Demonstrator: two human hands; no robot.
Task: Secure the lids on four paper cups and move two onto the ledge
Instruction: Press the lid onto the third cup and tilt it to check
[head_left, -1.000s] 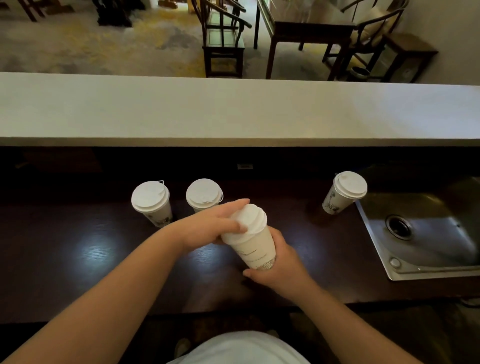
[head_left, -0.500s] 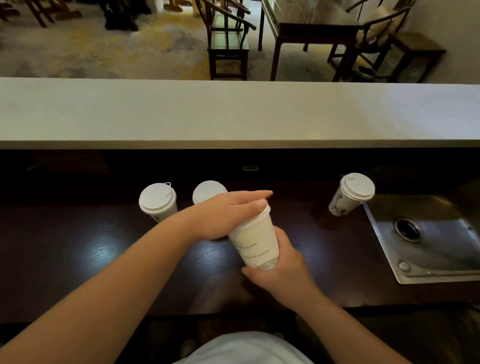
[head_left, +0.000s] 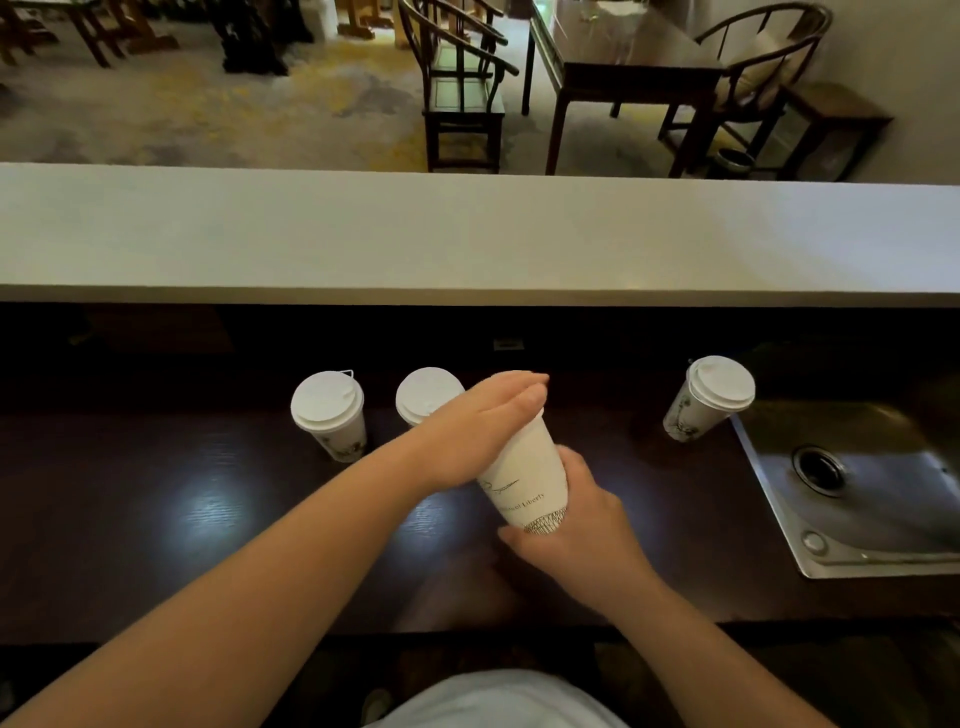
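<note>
My right hand (head_left: 576, 525) grips the lower part of a white paper cup (head_left: 524, 478) with printed lettering, held at the middle of the dark counter (head_left: 156, 519). My left hand (head_left: 478, 421) lies flat, palm down, over the cup's top and hides its lid. Two lidded cups stand behind on the left, one (head_left: 330, 413) with a raised tab, the other (head_left: 423, 395) partly behind my left hand. A lidded cup (head_left: 709, 397) stands on the right near the sink. The pale ledge (head_left: 467, 234) runs across above the counter.
A steel sink (head_left: 857, 488) with a drain is set into the counter's right end. Beyond the ledge are wooden chairs (head_left: 462, 88) and a dark table (head_left: 623, 67) on a patterned carpet.
My left hand has gone from gripping the lid's side to lying flat over it. The lid, visible a second ago, is now covered.
</note>
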